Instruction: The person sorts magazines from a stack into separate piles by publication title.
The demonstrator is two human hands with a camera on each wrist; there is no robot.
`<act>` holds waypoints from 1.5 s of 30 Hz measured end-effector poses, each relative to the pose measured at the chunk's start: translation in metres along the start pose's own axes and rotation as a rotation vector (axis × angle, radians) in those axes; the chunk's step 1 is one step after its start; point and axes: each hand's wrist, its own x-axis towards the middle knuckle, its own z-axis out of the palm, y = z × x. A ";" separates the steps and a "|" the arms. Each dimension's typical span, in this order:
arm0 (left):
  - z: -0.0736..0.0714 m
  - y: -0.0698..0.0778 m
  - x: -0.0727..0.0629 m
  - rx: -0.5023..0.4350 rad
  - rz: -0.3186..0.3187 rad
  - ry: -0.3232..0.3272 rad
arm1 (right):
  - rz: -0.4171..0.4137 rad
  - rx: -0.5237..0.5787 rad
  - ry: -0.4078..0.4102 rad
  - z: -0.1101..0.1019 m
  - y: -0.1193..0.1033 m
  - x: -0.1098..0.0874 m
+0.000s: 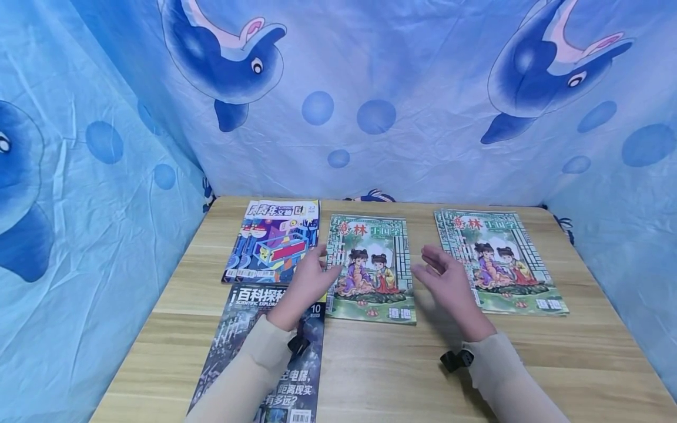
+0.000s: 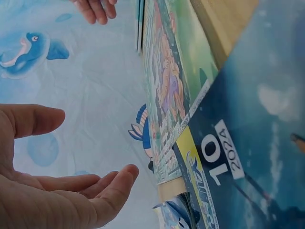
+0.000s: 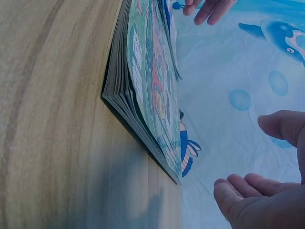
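A green children's magazine (image 1: 370, 270) with two cartoon figures on its cover lies mid-table, on what looks like another copy showing at its left edge. At its left side hovers my left hand (image 1: 305, 288), thumb and fingers apart. Across from it, my right hand (image 1: 446, 288) is in the gap beside the right-hand magazines (image 1: 508, 264), which bear the same green cover. Both wrist views show the thumb well apart from the relaxed fingers, with nothing between them. In the right wrist view, the middle magazine's thick page edges (image 3: 138, 124) stand close to that hand.
Purple-blue magazines (image 1: 280, 244) lie fanned at the back left. Below them is a dark science magazine (image 1: 233, 335), partly covered by my left arm. All rest on a wooden table (image 1: 381, 376), with blue dolphin-print cloth (image 1: 423, 153) hanging behind and at both sides.
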 end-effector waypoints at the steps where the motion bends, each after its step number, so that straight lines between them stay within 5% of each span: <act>1: 0.001 0.000 0.002 0.015 -0.009 -0.009 | 0.008 -0.004 0.000 0.000 0.000 0.000; 24: 0.013 -0.018 0.053 0.062 -0.129 -0.062 | 0.204 -0.108 -0.095 0.012 0.009 0.019; 36: 0.012 -0.015 0.061 0.123 -0.204 -0.111 | 0.267 -0.124 -0.142 0.018 0.010 0.029; 45: 0.013 -0.018 0.069 0.062 -0.254 -0.107 | 0.258 -0.129 -0.138 0.016 0.011 0.033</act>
